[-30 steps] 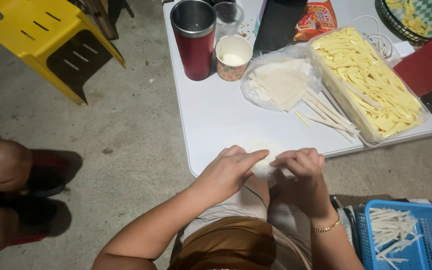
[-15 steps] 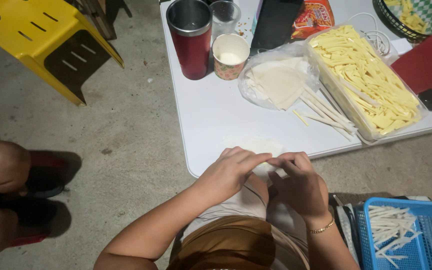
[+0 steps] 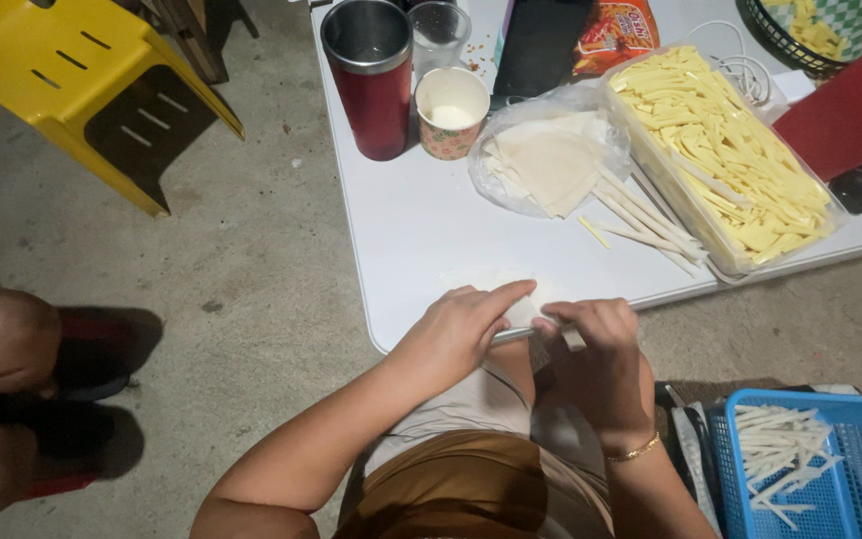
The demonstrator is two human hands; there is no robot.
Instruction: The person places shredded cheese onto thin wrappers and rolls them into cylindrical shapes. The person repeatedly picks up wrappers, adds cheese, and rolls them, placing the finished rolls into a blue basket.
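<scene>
A thin pale wrapper [image 3: 523,311] lies at the near edge of the white table [image 3: 431,240], right in front of the person. Both hands are on it. The left hand [image 3: 461,329] has its fingers bent over the wrapper and pinches its left part, with one finger stretched out on top. The right hand [image 3: 596,334] has its fingers curled in and pinches the right end of the wrapper. A thin gold bracelet [image 3: 636,451] sits on the right wrist.

A little farther up the table is a clear plastic bag [image 3: 551,160] with a stack of more pale wrappers in it. Just beside the bag lie some long thin rolled sticks [image 3: 646,225]. To the right of them is a clear tub [image 3: 725,150] full of yellow strips. A small paper cup [image 3: 451,110] stands left of the bag, and a tall red and silver cup [image 3: 371,75] stands next to it.

Low on the right, near the person's side, is a blue basket [image 3: 810,469] with pale sticks in it. A yellow plastic chair [image 3: 82,85] stands on the grey floor, well apart on the left
</scene>
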